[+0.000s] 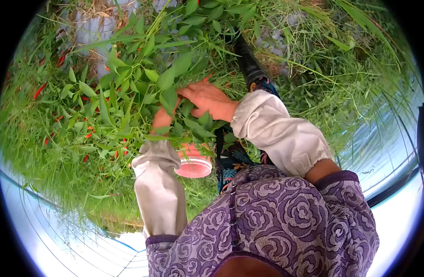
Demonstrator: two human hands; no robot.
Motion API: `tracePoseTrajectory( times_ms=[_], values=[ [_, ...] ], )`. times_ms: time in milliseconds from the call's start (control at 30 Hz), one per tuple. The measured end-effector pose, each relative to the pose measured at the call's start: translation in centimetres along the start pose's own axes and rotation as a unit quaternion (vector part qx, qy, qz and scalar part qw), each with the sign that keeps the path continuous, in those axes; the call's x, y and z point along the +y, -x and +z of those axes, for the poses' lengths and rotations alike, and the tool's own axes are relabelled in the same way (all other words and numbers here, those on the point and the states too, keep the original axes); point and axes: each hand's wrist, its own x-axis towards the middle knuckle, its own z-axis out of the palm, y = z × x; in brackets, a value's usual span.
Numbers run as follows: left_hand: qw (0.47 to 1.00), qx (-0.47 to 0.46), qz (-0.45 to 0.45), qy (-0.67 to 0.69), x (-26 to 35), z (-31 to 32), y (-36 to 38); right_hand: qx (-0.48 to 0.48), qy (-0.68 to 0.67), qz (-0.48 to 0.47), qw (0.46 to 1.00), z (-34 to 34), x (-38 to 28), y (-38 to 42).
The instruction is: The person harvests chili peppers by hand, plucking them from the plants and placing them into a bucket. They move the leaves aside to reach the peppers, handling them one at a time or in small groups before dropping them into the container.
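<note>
Both my hands are in among the leaves of a chilli plant point(173, 78). My right hand point(207, 99) lies over the foliage, its fingers bent and pointing left; the fingertips are partly behind leaves, and what they touch is hidden. To its left, my left hand point(163, 117) reaches up into the same plant, with leaves covering most of its fingers. Below the hands, between my forearms, is a pink bucket point(193, 167) with a pale rim, partly covered by leaves. Red chillies point(40, 91) hang on the plants at the left.
Tall grass point(359, 69) and weeds grow at the right. Grey ground sheeting point(94, 34) shows at the upper left. A black boot point(250, 62) stands right of the plant. White sleeve covers point(283, 134) are on both my forearms.
</note>
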Motion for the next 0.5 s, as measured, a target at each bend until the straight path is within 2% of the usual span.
tracePoseTrajectory(
  times_ms=[33, 67, 133, 167, 200, 267, 333, 367, 400, 433, 467, 500],
  values=[
    [1.0, -0.001, 0.002, -0.005, -0.1, 0.1, 0.2, -0.032, 0.021, 0.045, 0.998, 0.1, -1.2, 0.2],
    [1.0, -0.004, 0.005, -0.012, -0.2, 0.4, 0.4, -0.031, 0.022, 0.044, 0.998, 0.4, -2.3, 0.5],
    [1.0, -0.006, 0.014, -0.02, -0.1, 1.0, 0.6, 0.026, 0.102, 0.124, 0.987, 2.0, -3.6, 1.5],
    [0.999, -0.008, 0.021, -0.023, -0.2, 1.2, 0.6, 0.094, 0.135, 0.05, 0.985, 2.9, -3.6, 2.6],
    [0.999, -0.008, 0.029, -0.024, -0.5, 1.2, 0.6, 0.093, 0.135, 0.051, 0.985, 3.1, -4.4, 3.4],
    [0.999, -0.01, 0.036, -0.023, -0.9, 0.8, 0.7, -0.021, 0.129, 0.055, 0.99, 3.0, -6.4, 4.8],
    [0.994, 0.001, 0.033, -0.106, -1.8, 0.0, 0.4, -0.036, 0.037, 0.032, 0.998, 2.9, -7.9, 6.7],
    [0.994, 0.001, 0.035, -0.106, -0.3, 0.7, 0.7, -0.038, 0.0, 0.068, 0.997, 2.4, -8.4, 7.3],
    [0.997, 0.027, -0.015, -0.072, 1.2, 1.2, 1.4, -0.039, 0.0, 0.067, 0.997, 1.5, -8.0, 7.6],
    [0.996, 0.052, -0.064, -0.039, 2.7, 1.7, 1.9, -0.072, -0.066, 0.164, 0.982, 0.2, -7.2, 7.9],
    [0.996, 0.054, -0.064, -0.04, 3.2, 1.2, 2.0, -0.103, -0.131, 0.258, 0.952, -0.9, -6.1, 8.0],
    [0.999, 0.021, -0.046, 0.003, 3.6, 0.4, 2.0, -0.069, -0.174, 0.287, 0.94, -0.8, -3.5, 8.2]
  ],
)
